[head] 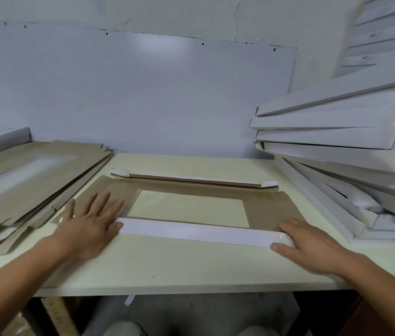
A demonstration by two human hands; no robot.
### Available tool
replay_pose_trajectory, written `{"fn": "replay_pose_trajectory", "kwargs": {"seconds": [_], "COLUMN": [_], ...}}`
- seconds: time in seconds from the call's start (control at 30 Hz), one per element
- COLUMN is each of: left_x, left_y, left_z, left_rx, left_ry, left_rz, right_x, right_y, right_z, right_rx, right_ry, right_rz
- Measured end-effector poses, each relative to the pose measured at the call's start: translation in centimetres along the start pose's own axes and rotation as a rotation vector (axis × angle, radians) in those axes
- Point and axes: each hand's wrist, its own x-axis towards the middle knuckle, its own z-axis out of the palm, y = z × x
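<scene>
Left hand [89, 224] flat, fingers spread, pressing the blank [271, 209] at its left end. Right hand [313, 246] grips the near flap [191, 232] at its right end. Blank lies mid-table [191, 265], brown side up. Near flap folded over, far flap [191, 179] raised. Ends unfolded, so likely early. Stack [33, 180] of blanks left, boxes [337, 139] right.
</scene>
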Motion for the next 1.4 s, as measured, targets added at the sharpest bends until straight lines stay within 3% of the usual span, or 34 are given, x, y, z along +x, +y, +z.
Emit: {"fn": "replay_pose_trajectory", "kwargs": {"seconds": [0.17,0.3,0.33,0.37,0.4,0.43,0.47,0.53,0.57,0.63,0.7,0.73,0.77,0.8,0.83,0.87,0.9,1.0,1.07,1.13,1.2,1.4], "left_x": [-2.9,-7.3,-8.5,-9.5,-10.6,-10.7,-11.1,-9.5,-8.2,-4.5,-3.8,-5.7,-7.5,-8.5,-9.5,-10.1,-10.2,-9.4,-8.6,-8.4,-7.9,-6.4], "left_y": [6.8,13.0,14.0,15.1,15.3,16.1,17.3,18.3,18.1,21.2,21.2,19.4,19.2,17.8,16.5,15.3,14.7,14.2,14.0,13.6,13.3,13.5], "left_z": [-2.3,-4.9,-5.2,-5.5,-4.9,-3.9,-3.7,-4.9,-4.9,-4.0,-2.7,-1.7,-2.2,-1.8,-1.1,-0.6,-0.2,-1.0,-1.5,-1.7,-2.0,-2.5], "left_rx": [-0.085,-0.197,-0.178,-0.192,-0.236,-0.263,-0.282,-0.173,-0.200,-0.250,0.046,0.086,0.135,0.132,0.003,-0.078,-0.146,-0.075,-0.077,-0.110,-0.139,-0.301], "left_ry": [0.133,0.180,0.249,0.350,0.449,0.507,0.500,0.382,0.153,-0.237,-0.417,-0.399,-0.189,0.123,0.311,0.477,0.514,0.456,0.404,0.364,0.320,0.292], "left_rz": [0.210,0.508,0.591,0.662,0.735,0.776,0.722,0.453,0.244,0.096,0.312,0.350,0.346,0.414,0.506,0.588,0.607,0.623,0.619,0.607,0.591,0.483], "right_x": [0.0,0.9,1.2,1.7,2.0,2.6,3.4,5.1,5.6,5.0,5.5,5.2,4.9,5.0,4.9,4.7,4.4,2.8,1.4,0.0,-1.2,-2.1], "right_y": [-5.0,-10.6,-12.8,-14.2,-14.9,-17.4,-19.3,-20.0,-21.4,-22.3,-23.5,-23.8,-24.2,-23.9,-23.3,-22.7,-22.2,-20.0,-17.1,-13.8,-10.5,-5.9], "right_z": [-1.4,-3.7,-3.7,-3.2,-2.1,0.5,1.7,-1.1,-1.4,0.1,-0.3,0.1,0.6,0.9,0.7,0.6,0.7,0.9,0.6,0.5,1.0,-0.9], "right_rx": [0.027,0.302,0.373,0.358,0.500,0.721,0.797,0.864,0.750,1.056,1.347,1.480,1.554,1.627,1.645,1.613,1.554,1.277,1.003,0.555,0.297,0.262], "right_ry": [-0.138,-0.271,-0.280,-0.135,-0.170,-0.162,-0.045,-0.320,-0.255,-0.410,-0.419,-0.449,-0.481,-0.481,-0.450,-0.409,-0.349,-0.154,-0.205,-0.316,-0.303,-0.198], "right_rz": [-0.076,-0.125,-0.102,0.059,0.230,0.224,0.246,0.352,0.315,0.238,0.308,0.307,0.302,0.301,0.298,0.262,0.208,-0.015,-0.205,-0.347,-0.372,-0.218]}}
